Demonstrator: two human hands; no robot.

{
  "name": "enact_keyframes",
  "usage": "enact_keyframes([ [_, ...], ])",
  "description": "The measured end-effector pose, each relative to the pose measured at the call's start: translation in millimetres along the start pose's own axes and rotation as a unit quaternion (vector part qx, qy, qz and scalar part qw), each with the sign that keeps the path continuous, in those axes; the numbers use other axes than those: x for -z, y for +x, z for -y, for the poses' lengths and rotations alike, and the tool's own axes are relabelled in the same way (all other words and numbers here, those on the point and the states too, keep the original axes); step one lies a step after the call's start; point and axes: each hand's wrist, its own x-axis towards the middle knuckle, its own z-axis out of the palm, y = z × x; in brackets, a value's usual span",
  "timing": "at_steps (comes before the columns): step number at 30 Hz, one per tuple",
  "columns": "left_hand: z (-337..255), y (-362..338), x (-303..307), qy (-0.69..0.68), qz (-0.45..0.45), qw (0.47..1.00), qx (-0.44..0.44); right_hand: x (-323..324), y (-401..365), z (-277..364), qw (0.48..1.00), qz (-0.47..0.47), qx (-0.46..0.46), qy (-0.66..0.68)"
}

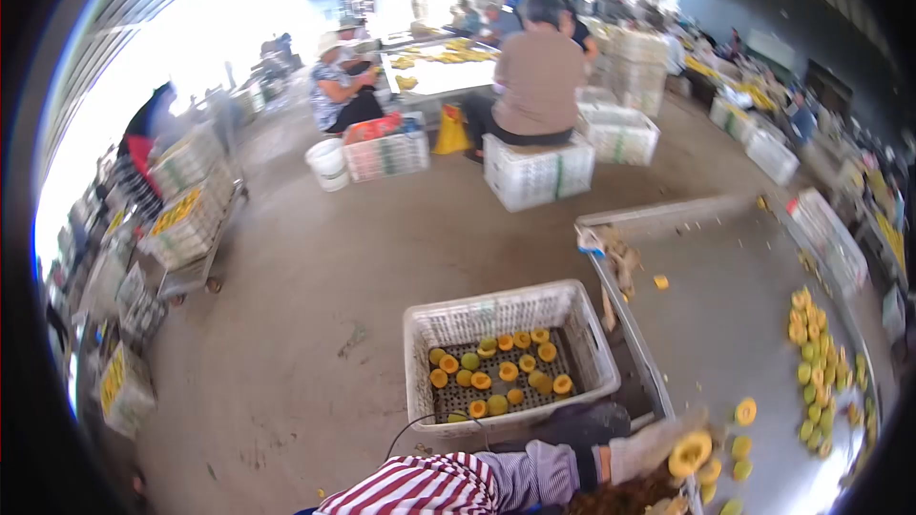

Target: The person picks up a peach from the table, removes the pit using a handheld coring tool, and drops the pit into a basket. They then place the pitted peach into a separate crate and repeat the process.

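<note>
My left hand (651, 448), in a pale glove below a striped sleeve, reaches in from the bottom over the near edge of the metal table (706, 334). It is blurred, with a halved yellow fruit (689, 454) at its fingers, hollow side showing. This fruit looks larger than those on the table. Just right of it lie loose fruit halves (741, 446). A long pile of yellow and green halves (816, 372) runs along the table's right side. Beneath the hand is a brown mass (620, 499), too blurred to make out. My right hand is out of view.
A white crate (416, 372) holding fruit halves stands on the floor left of the table. A glove-like item (622, 262) hangs over the table's corner. Further off, people sit around a table of yellow fruit (444, 55). A loaded cart (196, 275) stands left.
</note>
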Motion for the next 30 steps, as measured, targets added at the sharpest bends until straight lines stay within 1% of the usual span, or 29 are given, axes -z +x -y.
enact_keyframes([
  [1,-23,-14,-5,-0.044,0.035,0.998,0.014,-14,1,8,1.000,-0.030,-0.006,0.004],
  [2,-29,-14,-8,-0.084,0.033,0.996,-0.016,-9,3,8,0.999,-0.024,-0.040,-0.008],
  [3,-33,-14,-5,-0.128,0.056,0.990,-0.011,-4,4,8,0.995,-0.039,-0.083,-0.033],
  [4,-39,-15,-7,-0.127,0.064,0.990,-0.016,5,6,8,0.992,-0.014,-0.106,-0.068],
  [5,-42,-16,-8,-0.127,0.070,0.989,-0.026,4,6,1,0.994,-0.068,-0.067,-0.057],
  [6,-48,-18,-11,-0.122,0.052,0.991,-0.009,2,6,5,0.991,-0.069,-0.100,-0.062],
  [7,-52,-20,-15,-0.112,0.034,0.993,0.002,10,3,6,0.990,-0.027,-0.118,-0.068],
  [9,-49,-18,-16,-0.098,0.032,0.995,0.002,4,2,13,0.990,-0.035,-0.122,-0.066],
  [10,-47,-17,-18,-0.096,0.023,0.995,0.012,3,2,15,0.990,-0.053,-0.119,-0.057],
  [11,-48,-16,-20,-0.084,0.023,0.996,0.029,3,1,17,0.987,-0.050,-0.132,-0.072],
  [13,-43,-16,-22,-0.018,0.016,1.000,0.018,5,1,20,0.985,-0.057,-0.142,-0.080],
  [15,-43,-17,-20,-0.023,0.021,0.999,0.032,6,3,21,0.981,-0.067,-0.153,-0.102],
  [16,-46,-20,-21,0.064,0.014,0.997,0.027,9,3,21,0.981,-0.063,-0.149,-0.103],
  [17,-51,-21,-22,0.150,0.011,0.988,0.023,10,5,21,0.982,-0.073,-0.148,-0.095],
  [18,-57,-23,-20,0.218,0.005,0.975,0.034,11,6,21,0.980,-0.078,-0.142,-0.115],
  [19,-64,-21,-7,0.221,0.023,0.973,0.058,15,4,20,0.977,-0.085,-0.138,-0.136],
  [20,-71,-17,5,0.282,-0.010,0.956,0.080,25,5,14,0.971,-0.083,-0.129,-0.184],
  [21,-68,-7,39,0.401,-0.079,0.909,0.085,31,2,14,0.972,-0.094,-0.127,-0.176],
  [22,-75,2,73,0.742,-0.059,0.667,-0.004,36,0,15,0.972,-0.101,-0.118,-0.176],
  [23,-82,7,71,0.846,-0.082,0.520,0.080,40,-3,15,0.973,-0.105,-0.111,-0.176],
  [24,-78,5,88,0.920,-0.075,0.383,0.020,46,-3,11,0.972,-0.120,-0.103,-0.174],
  [25,-74,10,89,0.968,-0.068,0.236,-0.048,52,-2,12,0.973,-0.126,-0.096,-0.171],
  [26,-69,22,86,0.969,-0.060,0.233,-0.053,56,-2,12,0.973,-0.138,-0.111,-0.149],
  [27,-62,34,60,0.919,-0.031,0.387,-0.065,59,-3,10,0.972,-0.148,-0.131,-0.129],
  [28,-53,49,39,0.843,-0.004,0.532,-0.078,63,-2,9,0.972,-0.150,-0.127,-0.128],
  [29,-40,67,34,0.811,0.076,0.573,-0.091,68,-1,7,0.967,-0.158,-0.112,-0.165],
  [30,-30,83,12,0.827,0.111,0.546,-0.070,72,1,4,0.961,-0.166,-0.096,-0.201],
])
